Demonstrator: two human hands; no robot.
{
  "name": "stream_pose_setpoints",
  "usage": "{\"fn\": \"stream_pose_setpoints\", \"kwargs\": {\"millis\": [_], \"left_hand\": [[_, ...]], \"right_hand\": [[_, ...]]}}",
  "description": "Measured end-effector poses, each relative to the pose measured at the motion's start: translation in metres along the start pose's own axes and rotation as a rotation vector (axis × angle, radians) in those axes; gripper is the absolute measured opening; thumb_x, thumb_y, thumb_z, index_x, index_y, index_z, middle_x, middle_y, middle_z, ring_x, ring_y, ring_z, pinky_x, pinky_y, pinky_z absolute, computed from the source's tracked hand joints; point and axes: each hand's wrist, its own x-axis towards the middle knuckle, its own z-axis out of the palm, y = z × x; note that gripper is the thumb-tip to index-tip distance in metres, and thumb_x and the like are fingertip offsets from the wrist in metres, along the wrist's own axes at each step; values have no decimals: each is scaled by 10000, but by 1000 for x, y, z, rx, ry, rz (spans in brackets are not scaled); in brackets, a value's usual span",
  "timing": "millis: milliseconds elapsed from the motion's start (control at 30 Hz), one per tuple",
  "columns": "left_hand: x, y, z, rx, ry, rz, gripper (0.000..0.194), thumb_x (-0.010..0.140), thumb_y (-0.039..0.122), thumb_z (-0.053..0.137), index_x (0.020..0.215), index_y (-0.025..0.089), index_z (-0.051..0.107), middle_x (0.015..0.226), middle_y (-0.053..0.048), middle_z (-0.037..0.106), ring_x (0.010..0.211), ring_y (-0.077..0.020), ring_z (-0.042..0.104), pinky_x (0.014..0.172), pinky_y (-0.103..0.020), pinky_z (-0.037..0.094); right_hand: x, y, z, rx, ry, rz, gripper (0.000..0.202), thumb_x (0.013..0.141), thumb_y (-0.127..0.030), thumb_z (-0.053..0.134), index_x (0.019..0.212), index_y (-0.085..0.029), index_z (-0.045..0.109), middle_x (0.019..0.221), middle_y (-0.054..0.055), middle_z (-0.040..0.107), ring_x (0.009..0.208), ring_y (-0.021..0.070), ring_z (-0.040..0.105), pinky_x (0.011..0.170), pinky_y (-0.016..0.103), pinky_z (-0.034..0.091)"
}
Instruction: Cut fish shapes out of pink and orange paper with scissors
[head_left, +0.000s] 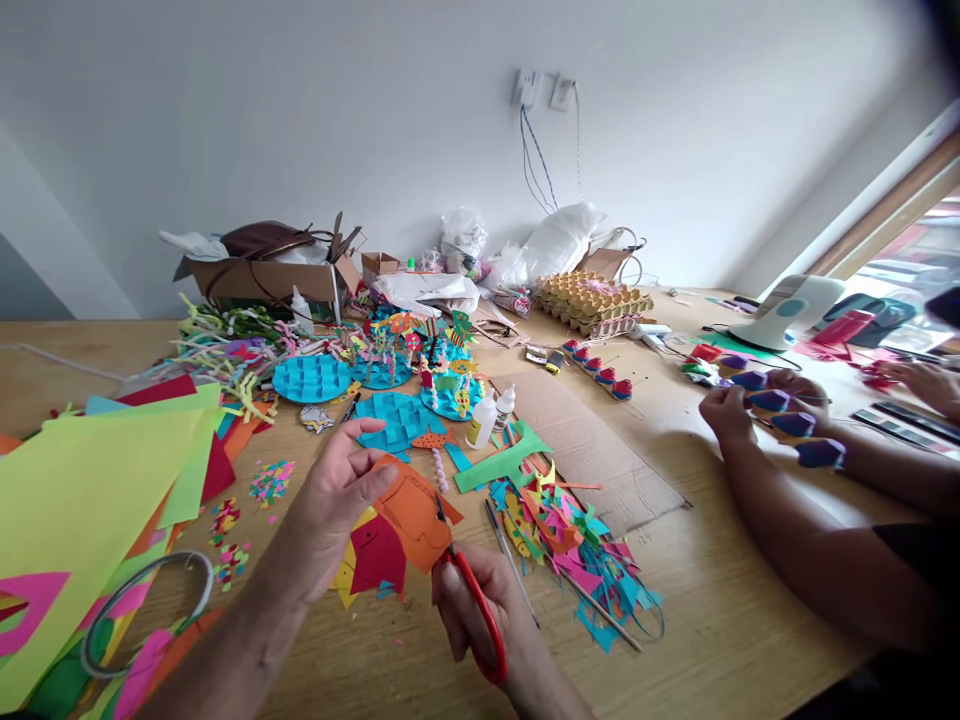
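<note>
My left hand [346, 488] pinches the upper left edge of an orange sheet of paper [411, 515] that has a shape drawn on it in dark line. My right hand [480, 600] is wrapped round the red handles of a pair of scissors [484, 610]. The blades stand at the right edge of the orange paper, with the paper between or against them. Below the paper lie a dark red paper piece [377, 556] and a yellow one [343, 578]. An orange paper fish [430, 440] on a beaded stem lies just beyond.
Coloured paper scraps [577, 540] and a cardboard sheet [600, 450] lie to the right, glue bottles [481, 421] ahead. Paper sheets [97, 480] and a tape roll [97, 640] are at left. Far right, another person's hands [727, 415] hold a painted egg-carton strip [791, 424].
</note>
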Motion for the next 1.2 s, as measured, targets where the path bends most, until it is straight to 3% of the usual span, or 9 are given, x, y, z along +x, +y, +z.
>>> {"fn": "stream_pose_setpoints", "kwargs": {"millis": [100, 200, 300, 500, 700, 1000, 1200], "left_hand": [[-5, -8, 10, -145, -45, -79, 364, 705, 445, 668, 961, 217, 546, 720, 23, 631, 671, -139, 584, 630, -226, 452], [-10, -17, 17, -177, -105, -134, 236, 719, 400, 668, 787, 184, 602, 688, 13, 634, 662, -147, 580, 655, -248, 461], [-13, -21, 20, -97, -42, -105, 185, 695, 337, 693, 706, 181, 593, 644, 39, 605, 598, -130, 538, 593, -236, 439], [-11, -18, 17, 92, -46, -35, 164, 734, 333, 637, 717, 181, 579, 653, 35, 580, 601, -127, 507, 589, -235, 432], [-14, -14, 19, 120, -95, -82, 203, 735, 344, 616, 645, 183, 530, 568, 50, 525, 529, -111, 457, 513, -217, 387], [-10, -10, 12, 226, -192, -57, 191, 741, 333, 581, 629, 183, 544, 607, 38, 540, 586, -130, 464, 579, -236, 401], [-8, -6, 12, 220, -230, -60, 137, 726, 299, 587, 651, 186, 568, 585, 53, 537, 550, -117, 434, 544, -221, 379]], "right_hand": [[3, -1, 6, 40, 52, -40, 520, 789, -653, 455, 618, -163, 480, 345, -81, 371, 289, 41, 258, 340, 170, 194], [5, -2, 11, 59, 83, -34, 520, 785, -656, 458, 636, -158, 490, 356, -80, 372, 290, 43, 268, 332, 168, 195], [5, -2, 14, 52, 79, -20, 524, 766, -667, 474, 616, -165, 475, 364, -76, 376, 288, 43, 271, 324, 168, 199], [2, -8, 12, 18, 36, -33, 507, 788, -638, 475, 590, -172, 449, 362, -71, 385, 303, 46, 276, 350, 171, 228], [0, -13, 9, -5, 33, -44, 497, 793, -629, 480, 603, -171, 454, 407, -69, 379, 332, 51, 292, 350, 169, 235], [-1, -14, 7, -42, 13, -24, 527, 772, -674, 458, 604, -174, 455, 424, -68, 371, 324, 48, 276, 331, 172, 225], [-1, -15, 5, -62, 14, -21, 529, 769, -670, 464, 580, -177, 438, 400, -68, 360, 328, 50, 275, 331, 170, 225]]}}
